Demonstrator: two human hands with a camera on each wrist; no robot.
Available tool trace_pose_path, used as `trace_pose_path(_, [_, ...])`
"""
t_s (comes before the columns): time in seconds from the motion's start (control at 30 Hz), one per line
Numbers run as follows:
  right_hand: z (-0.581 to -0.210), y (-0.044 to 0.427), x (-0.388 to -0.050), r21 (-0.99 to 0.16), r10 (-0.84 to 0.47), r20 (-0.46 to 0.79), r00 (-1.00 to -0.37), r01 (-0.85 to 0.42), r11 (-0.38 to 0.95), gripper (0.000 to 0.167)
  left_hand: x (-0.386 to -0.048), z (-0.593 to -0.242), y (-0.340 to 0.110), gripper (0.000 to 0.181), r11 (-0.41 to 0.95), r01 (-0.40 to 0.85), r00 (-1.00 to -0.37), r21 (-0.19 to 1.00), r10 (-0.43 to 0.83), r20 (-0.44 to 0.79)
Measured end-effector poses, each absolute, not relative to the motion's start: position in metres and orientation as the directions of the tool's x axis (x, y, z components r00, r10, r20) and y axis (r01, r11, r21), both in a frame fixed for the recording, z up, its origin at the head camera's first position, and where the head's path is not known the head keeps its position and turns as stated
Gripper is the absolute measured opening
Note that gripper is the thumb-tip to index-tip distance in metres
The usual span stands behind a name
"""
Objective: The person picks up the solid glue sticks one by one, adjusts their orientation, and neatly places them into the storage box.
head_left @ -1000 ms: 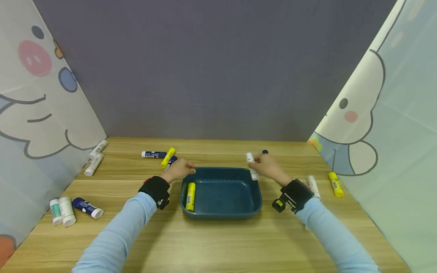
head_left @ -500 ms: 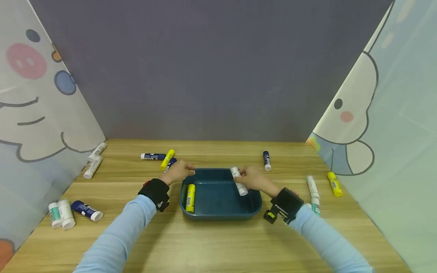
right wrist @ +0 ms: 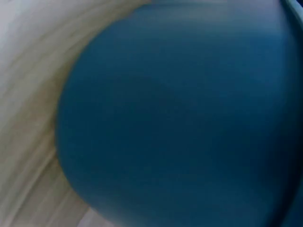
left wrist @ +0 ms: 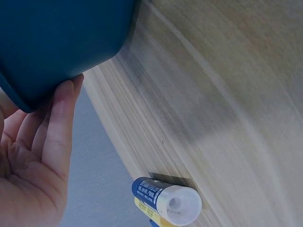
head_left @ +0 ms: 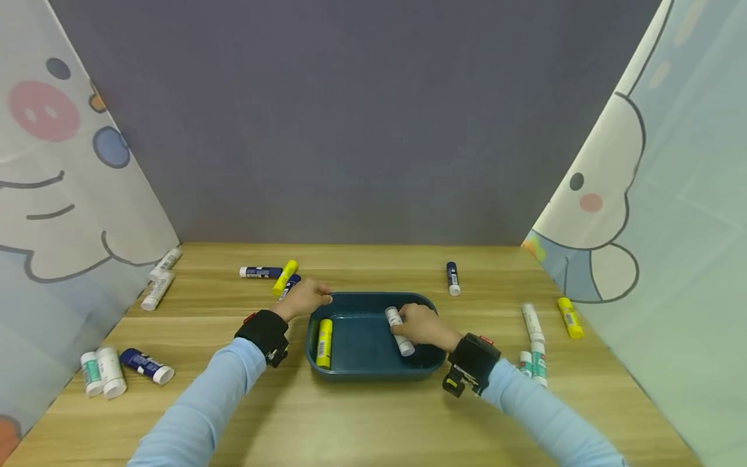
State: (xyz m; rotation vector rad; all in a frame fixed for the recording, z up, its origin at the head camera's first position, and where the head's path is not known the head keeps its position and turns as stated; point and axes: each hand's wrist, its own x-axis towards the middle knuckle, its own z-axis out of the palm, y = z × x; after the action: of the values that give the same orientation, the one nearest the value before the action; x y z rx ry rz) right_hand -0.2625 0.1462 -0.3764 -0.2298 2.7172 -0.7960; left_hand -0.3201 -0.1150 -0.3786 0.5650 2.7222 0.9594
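A dark blue plastic tray [head_left: 373, 374] stands in the middle of the table. My left hand [head_left: 303, 299] grips its back left corner; in the left wrist view the fingers [left wrist: 57, 125] lie along the outer wall below the rim. Low over the right part of the tray, my right hand [head_left: 425, 324] pinches a white glue stick [head_left: 403, 342]. Whether that stick touches the tray floor I cannot tell. A yellow glue stick [head_left: 324, 344] lies along the tray's left wall. The right wrist view holds only a blurred tray wall [right wrist: 165, 123] and table.
Glue sticks lie behind the left hand, among them a yellow one [head_left: 284, 277] and a navy one [head_left: 260, 272]. Others lie at the left, such as a navy stick [head_left: 147, 366]. To the right are a navy [head_left: 452, 279], a white [head_left: 533, 322] and a yellow stick [head_left: 570, 318].
My right hand has carried the white glue stick left and down, from beyond the tray's back right corner to inside its outline. The left hand has stayed on the rim.
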Motion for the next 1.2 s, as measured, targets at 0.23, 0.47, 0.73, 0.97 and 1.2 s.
trace_pose_path(0.23, [-0.388, 0.142, -0.257, -0.516, -0.250, -0.217, -0.944, -0.106, 0.850, 0.034, -0.317, -0.384, -0.113, 0.031, 0.708, 0.284, -0.908, 0.646, 0.416, -0.057])
trace_pose_path(0.47, [-0.393, 0.139, -0.254, -0.507, -0.292, -0.207, -0.934, -0.153, 0.848, 0.014, -0.317, -0.385, -0.116, 0.031, 0.710, 0.300, -0.905, 0.637, 0.423, -0.045])
trace_pose_path(0.73, [-0.394, 0.137, -0.255, -0.515, -0.288, -0.198, -0.937, -0.151, 0.844, 0.014, -0.317, -0.380, -0.116, 0.031, 0.715, 0.307, -0.906, 0.628, 0.421, -0.037])
trace_pose_path(0.97, [-0.396, 0.135, -0.254, -0.537, -0.291, -0.191, -0.938, -0.148, 0.830, 0.030, -0.316, -0.377, -0.115, 0.030, 0.708, 0.320, -0.901, 0.630, 0.434, -0.030])
trace_pose_path(1.2, [-0.394, 0.134, -0.252, -0.574, -0.307, -0.182, -0.934, -0.153, 0.804, 0.051, -0.317, -0.378, -0.114, 0.030, 0.722, 0.319, -0.904, 0.614, 0.427, -0.032])
